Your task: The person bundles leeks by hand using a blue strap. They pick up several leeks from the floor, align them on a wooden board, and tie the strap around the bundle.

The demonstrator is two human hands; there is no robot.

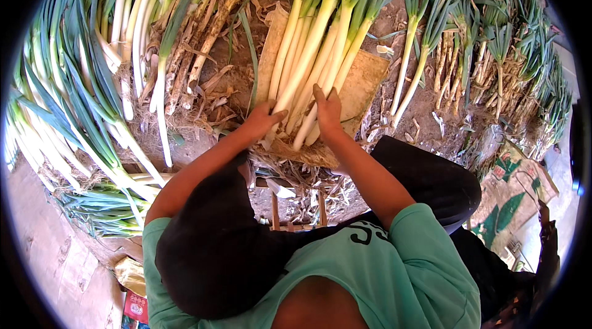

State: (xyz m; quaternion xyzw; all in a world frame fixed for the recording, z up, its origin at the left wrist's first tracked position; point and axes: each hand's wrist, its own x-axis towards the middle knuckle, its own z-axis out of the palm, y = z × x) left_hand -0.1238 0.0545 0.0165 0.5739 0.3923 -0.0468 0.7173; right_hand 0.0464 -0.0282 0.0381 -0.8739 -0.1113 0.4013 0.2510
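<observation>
A bundle of long green onions (pixel 314 45), with thick white stalks and green leaves pointing away from me, lies on a worn tan board (pixel 368 79) in front of me. My left hand (pixel 260 122) is closed at the bundle's lower left, fingers against the white root ends. On the other side my right hand (pixel 328 112) closes around the stalk ends at the lower right. The two hands are slightly apart, with several stalks between them. Some finger undersides are hidden by the stalks.
Heaped green onions (pixel 68 82) lie at the left; two cleaned stalks (pixel 410 61) lie right of the board. Unpeeled onions with dry brown skins (pixel 493 51) line the far right. Peeled scraps (pixel 336 190) litter the ground near my knees. A painted board (pixel 512 184) is at right.
</observation>
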